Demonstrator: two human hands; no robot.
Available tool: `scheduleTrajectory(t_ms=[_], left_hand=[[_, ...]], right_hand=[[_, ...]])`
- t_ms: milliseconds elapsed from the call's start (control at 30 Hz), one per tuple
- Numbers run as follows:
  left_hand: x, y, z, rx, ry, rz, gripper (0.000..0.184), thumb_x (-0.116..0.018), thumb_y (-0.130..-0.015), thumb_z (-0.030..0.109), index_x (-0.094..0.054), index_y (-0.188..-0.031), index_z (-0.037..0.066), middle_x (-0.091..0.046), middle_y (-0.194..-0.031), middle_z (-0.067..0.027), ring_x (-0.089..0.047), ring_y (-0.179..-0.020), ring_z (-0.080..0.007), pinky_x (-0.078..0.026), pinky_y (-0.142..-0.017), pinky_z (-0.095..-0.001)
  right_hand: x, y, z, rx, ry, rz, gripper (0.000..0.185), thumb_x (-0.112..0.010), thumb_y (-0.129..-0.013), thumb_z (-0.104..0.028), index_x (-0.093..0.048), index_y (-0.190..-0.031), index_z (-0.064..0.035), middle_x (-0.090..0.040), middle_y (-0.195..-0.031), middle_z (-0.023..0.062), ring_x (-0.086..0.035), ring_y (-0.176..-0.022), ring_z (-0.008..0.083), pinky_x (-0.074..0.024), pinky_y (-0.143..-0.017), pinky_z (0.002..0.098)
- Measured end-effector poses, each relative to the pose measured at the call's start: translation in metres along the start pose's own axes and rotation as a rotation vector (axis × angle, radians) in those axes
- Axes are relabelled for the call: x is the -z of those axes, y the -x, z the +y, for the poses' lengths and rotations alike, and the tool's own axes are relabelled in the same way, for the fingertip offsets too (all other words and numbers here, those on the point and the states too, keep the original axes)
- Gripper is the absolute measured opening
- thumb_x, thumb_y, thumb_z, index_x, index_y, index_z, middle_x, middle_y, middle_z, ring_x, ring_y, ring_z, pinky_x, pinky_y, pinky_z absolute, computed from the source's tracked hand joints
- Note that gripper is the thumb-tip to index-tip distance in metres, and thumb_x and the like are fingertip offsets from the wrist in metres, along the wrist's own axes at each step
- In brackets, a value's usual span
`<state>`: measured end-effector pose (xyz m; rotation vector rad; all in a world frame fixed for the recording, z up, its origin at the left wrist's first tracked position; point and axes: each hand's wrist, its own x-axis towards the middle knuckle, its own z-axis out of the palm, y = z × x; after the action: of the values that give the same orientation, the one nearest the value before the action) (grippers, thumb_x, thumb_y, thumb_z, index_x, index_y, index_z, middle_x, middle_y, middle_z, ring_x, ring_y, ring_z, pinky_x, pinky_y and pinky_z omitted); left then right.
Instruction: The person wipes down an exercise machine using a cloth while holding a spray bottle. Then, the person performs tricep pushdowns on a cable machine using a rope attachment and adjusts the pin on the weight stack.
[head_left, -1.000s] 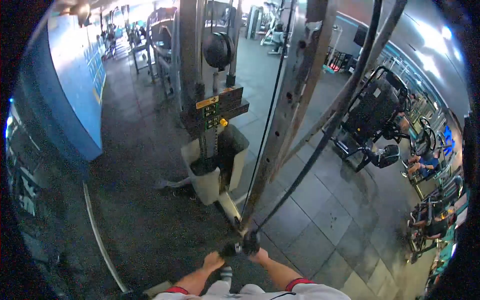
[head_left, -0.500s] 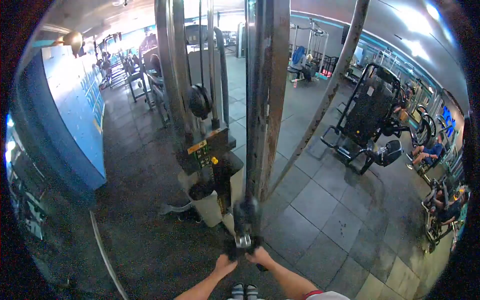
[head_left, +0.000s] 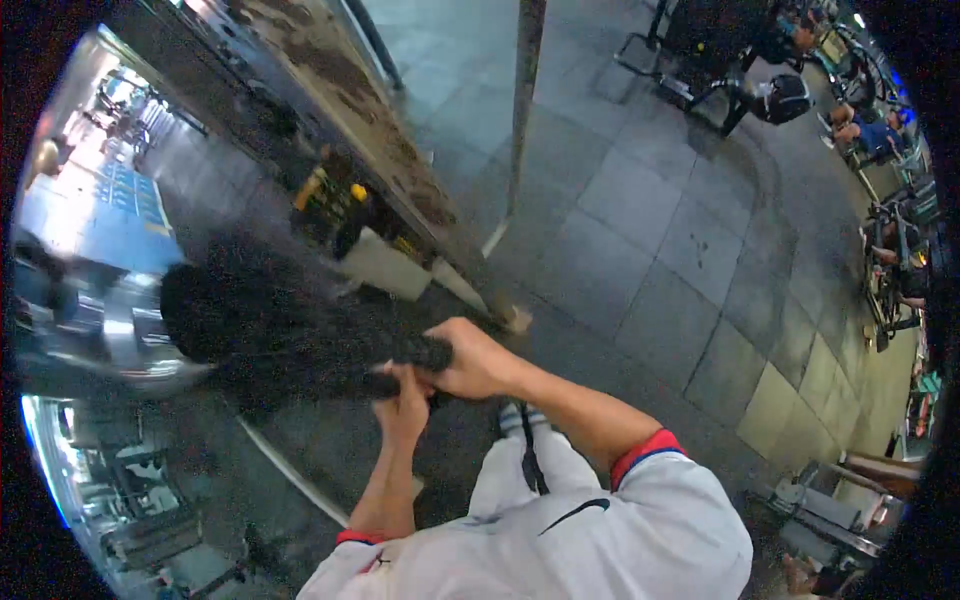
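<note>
My right hand (head_left: 478, 360) is closed around one end of a black rope attachment (head_left: 428, 352). Just below and to its left, my left hand (head_left: 402, 402) grips the other end, close against the right. From the hands, a wide black shape (head_left: 240, 315) runs to the left, dark and blurred; where it joins the attachment I cannot make out. Behind it leans the cable machine's worn metal upright (head_left: 340, 95), with a yellow pin knob (head_left: 358, 191) on the weight stack and a pale lower cover (head_left: 385, 268).
A thin rusty post (head_left: 528, 100) stands beyond the machine. At upper right is a black exercise machine (head_left: 735, 85). A seated person (head_left: 872, 135) is among equipment at the right edge. Grey tiles (head_left: 640, 230) cover the floor; a shiny curved surface (head_left: 130, 330) is at left.
The view has tilted down and turned, so the upright now slants at upper left. My hands have moved left and up in the picture, still gripping, and my torso has come into view.
</note>
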<state>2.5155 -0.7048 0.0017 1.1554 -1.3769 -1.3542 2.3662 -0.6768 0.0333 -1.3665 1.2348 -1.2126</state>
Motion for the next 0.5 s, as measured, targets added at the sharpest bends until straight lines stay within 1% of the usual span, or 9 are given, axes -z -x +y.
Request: scheduleTrajectory(t_ms=[33, 67, 100, 133, 200, 267, 300, 400, 500], left_hand=[[-0.002, -0.005, -0.023, 0.013, -0.195, -0.06, 0.021, -0.046, -0.095, 0.018, -0.052, -0.08, 0.004, -0.055, -0.066, -0.005, -0.054, -0.055, -0.0137, -0.041, -0.051, -0.0285], [0.006, -0.008, -0.069, -0.179, -0.596, -0.16, 0.017, -0.047, -0.094, 0.016, -0.053, -0.083, 0.004, -0.057, -0.069, -0.007, -0.056, -0.059, -0.0165, -0.042, -0.052, -0.0298], [0.014, -0.011, -0.115, -0.414, -0.979, -0.185, 0.014, -0.047, -0.093, 0.013, -0.054, -0.086, 0.003, -0.058, -0.071, -0.009, -0.058, -0.062, -0.0193, -0.043, -0.054, -0.0312], [0.033, -0.008, -0.182, -0.895, -1.534, -0.253, 0.011, -0.048, -0.091, 0.01, -0.056, -0.09, 0.002, -0.061, -0.076, -0.0114, -0.06, -0.067, -0.0234, -0.045, -0.056, -0.0337], [0.059, 0.014, -0.266, -0.565, -1.281, -0.474, 0.016, -0.05, -0.086, 0.011, -0.059, -0.096, 0.003, -0.063, -0.084, -0.0144, -0.06, -0.076, -0.0307, -0.047, -0.063, -0.0403], [0.073, 0.043, -0.294, -0.3, -1.445, -0.723, 0.021, -0.051, -0.082, 0.015, -0.061, -0.099, 0.005, -0.064, -0.09, -0.0159, -0.06, -0.083, -0.0346, -0.048, -0.069, -0.0449], [0.076, 0.059, -0.3, -0.187, -1.622, -0.868, 0.023, -0.052, -0.081, 0.017, -0.062, -0.099, 0.006, -0.065, -0.093, -0.0162, -0.06, -0.086, -0.0357, -0.048, -0.072, -0.0466], [0.111, 0.076, -0.325, -0.146, -1.14, -0.556, 0.026, -0.051, -0.079, 0.024, -0.064, -0.096, 0.009, -0.064, -0.097, -0.0165, -0.06, -0.089, -0.0372, -0.048, -0.077, -0.0483], [0.101, 0.068, -0.319, 0.154, -1.459, -0.668, 0.032, -0.047, -0.083, 0.033, -0.063, -0.099, 0.01, -0.065, -0.097, -0.0157, -0.061, -0.088, -0.0387, -0.048, -0.079, -0.0489]], right_hand=[[-0.005, 0.002, 0.03, -0.057, 0.139, 0.087, 0.032, -0.07, -0.074, -0.026, -0.061, -0.077, 0.0054, -0.06, -0.075, 0.0252, -0.061, -0.071, 0.0344, -0.0469, -0.065, 0.0385], [-0.012, 0.008, 0.063, -0.123, 0.279, 0.174, 0.037, -0.071, -0.072, -0.03, -0.061, -0.076, 0.0063, -0.061, -0.074, 0.0259, -0.061, -0.071, 0.0363, -0.0472, -0.065, 0.0399], [-0.015, 0.012, 0.093, -0.295, 0.345, 0.081, 0.038, -0.07, -0.072, -0.03, -0.061, -0.075, 0.0065, -0.061, -0.074, 0.0261, -0.061, -0.07, 0.0384, -0.0482, -0.064, 0.0407], [-0.02, 0.021, 0.128, -0.463, 0.408, -0.028, 0.038, -0.069, -0.071, -0.03, -0.061, -0.075, 0.0067, -0.061, -0.074, 0.0263, -0.06, -0.07, 0.0405, -0.0493, -0.063, 0.0415], [-0.05, 0.065, 0.228, -0.367, 0.611, 0.079, 0.033, -0.067, -0.069, -0.025, -0.062, -0.074, 0.0068, -0.063, -0.075, 0.0243, -0.063, -0.072, 0.0379, -0.0518, -0.064, 0.0414], [-0.041, 0.091, 0.217, -0.811, 0.706, -0.161, 0.021, -0.064, -0.071, -0.019, -0.066, -0.077, 0.001, -0.066, -0.079, 0.0187, -0.066, -0.074, 0.033, -0.0537, -0.064, 0.0385], [-0.047, 0.111, 0.258, -0.836, 0.835, -0.09, 0.017, -0.063, -0.071, -0.017, -0.068, -0.079, -0.0025, -0.067, -0.081, 0.0156, -0.067, -0.076, 0.0296, -0.0538, -0.065, 0.0372], [-0.039, 0.134, 0.283, -0.883, 1.01, -0.111, 0.015, -0.062, -0.073, -0.014, -0.071, -0.084, -0.0098, -0.068, -0.088, 0.0111, -0.067, -0.083, 0.0252, -0.0538, -0.065, 0.0354], [-0.042, 0.134, 0.287, -0.827, 0.901, -0.093, 0.016, -0.062, -0.071, -0.015, -0.069, -0.083, -0.0069, -0.067, -0.091, 0.0133, -0.066, -0.085, 0.0279, -0.054, -0.068, 0.0381]])
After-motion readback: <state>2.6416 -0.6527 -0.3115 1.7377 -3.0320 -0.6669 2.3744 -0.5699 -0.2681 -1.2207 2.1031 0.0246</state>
